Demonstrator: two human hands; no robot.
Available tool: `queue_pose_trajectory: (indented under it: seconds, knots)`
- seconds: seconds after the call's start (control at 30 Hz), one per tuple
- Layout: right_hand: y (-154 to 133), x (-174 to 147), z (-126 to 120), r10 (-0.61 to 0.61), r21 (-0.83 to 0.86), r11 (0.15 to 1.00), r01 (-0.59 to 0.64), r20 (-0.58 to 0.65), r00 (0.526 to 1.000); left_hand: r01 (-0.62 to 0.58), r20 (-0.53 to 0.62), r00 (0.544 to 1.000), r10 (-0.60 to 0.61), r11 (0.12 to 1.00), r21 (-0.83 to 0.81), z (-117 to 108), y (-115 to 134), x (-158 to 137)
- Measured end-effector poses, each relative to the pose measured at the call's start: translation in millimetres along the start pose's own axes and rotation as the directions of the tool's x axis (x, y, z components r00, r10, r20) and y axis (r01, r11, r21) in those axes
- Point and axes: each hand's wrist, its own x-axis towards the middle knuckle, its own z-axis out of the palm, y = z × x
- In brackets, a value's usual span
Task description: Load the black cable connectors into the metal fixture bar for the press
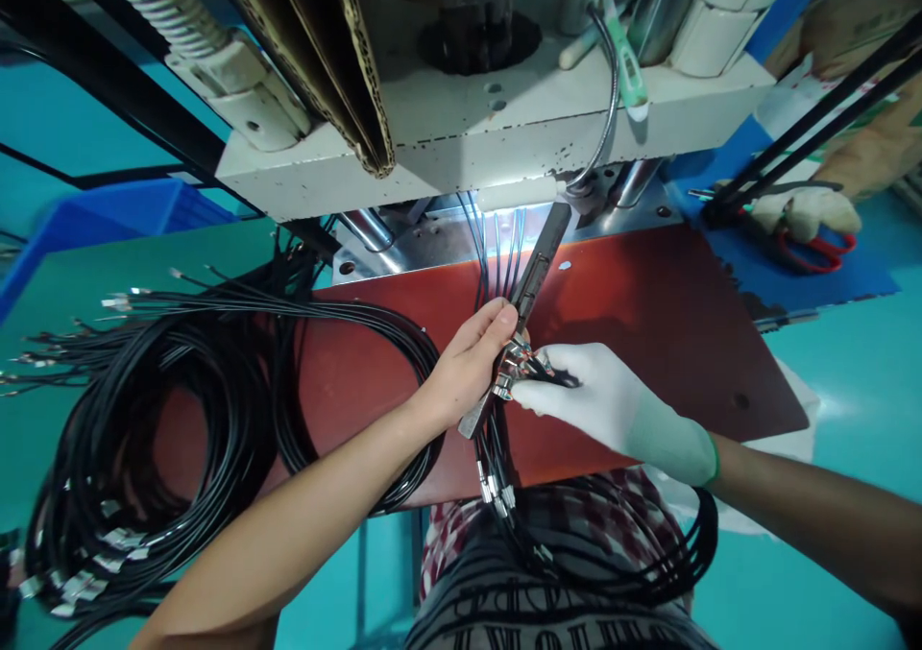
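Note:
My bare left hand is closed around a long dark metal bar, which slants up and away over the red-brown board. My right hand, in a white glove with a green cuff, pinches a bunch of black cables near their shiny metal connectors. These connectors lie against the bar, between my two hands. Below the bar, more black cables with silver connectors hang down toward my lap and loop to the right. Several thin cables run from under the machine toward the bar.
A white press machine with metal columns stands ahead, lit underneath. Coiled black cables cover the left of the red-brown board. Cardboard hangs at the upper left. A blue bin stands left; red-handled scissors lie right.

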Motion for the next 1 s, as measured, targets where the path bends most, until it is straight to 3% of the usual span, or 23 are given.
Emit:
queue_pose_trajectory:
  seconds: [0.13, 0.4, 0.73, 1.0]
  knots:
    - [1, 3, -2, -0.051, -0.029, 0.998, 0.049, -0.047, 0.998, -0.004, -0.005, 1.000, 0.004, 1.000, -0.029, -2, -2, 0]
    - [5, 8, -2, -0.030, 0.084, 0.996, 0.026, 0.039, 0.999, 0.065, -0.005, 0.998, -0.065, 0.994, -0.090, -2, 2, -2]
    - [5, 10, 8, -0.058, 0.093, 0.994, 0.059, -0.019, 0.998, 0.002, -0.100, 0.995, 0.003, 0.999, 0.051, 1, 0, -5]
    - [-3, 10, 4, -0.001, 0.194, 0.981, -0.015, 0.085, 0.996, -0.030, -0.066, 0.997, 0.036, 0.996, 0.090, -2, -4, -7]
